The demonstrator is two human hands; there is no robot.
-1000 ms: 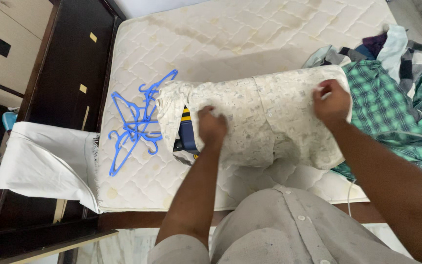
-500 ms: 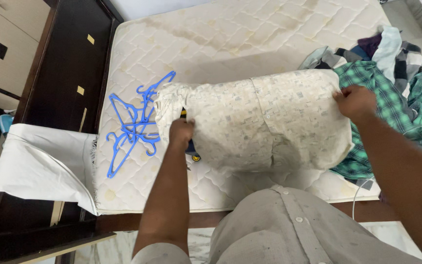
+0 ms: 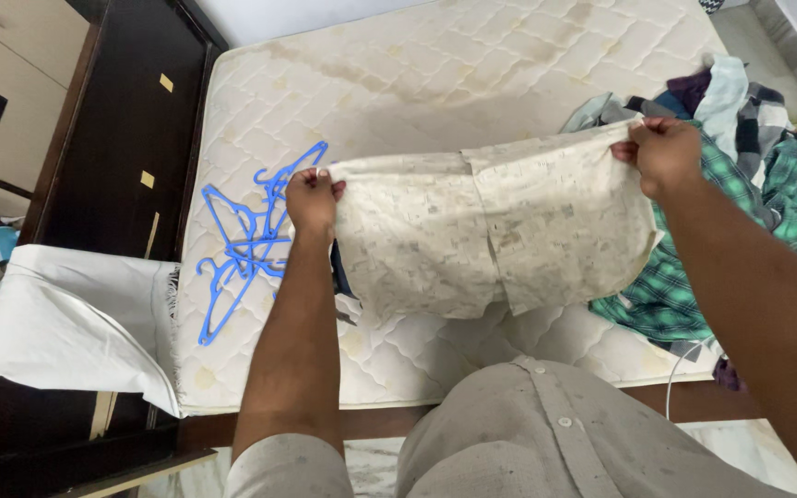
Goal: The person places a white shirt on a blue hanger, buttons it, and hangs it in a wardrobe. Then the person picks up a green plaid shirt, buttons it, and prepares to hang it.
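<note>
- Head view: both hands hold a cream patterned shirt (image 3: 491,235) up over the mattress (image 3: 435,83).
- Left hand (image 3: 311,195): grip clenched on the shirt's upper left corner.
- Right hand (image 3: 664,152): grip clenched on the upper right corner.
- Shirt location: stretched between the two hands, its lower edge hanging close to the mattress; contact cannot be confirmed.
- Under the shirt's left end lies a dark item (image 3: 340,277), mostly hidden.
- Blue hangers (image 3: 242,244) lie on the mattress just left of the left hand.
- A clothes pile (image 3: 740,157) lies at the right, behind the right hand.
- A white cloth (image 3: 76,323) drapes over the dark bed frame (image 3: 122,129).
- Judgement: good handling calls for an even top edge, both corners level, the cloth taut, and the hem kept clear of hangers and pile.
</note>
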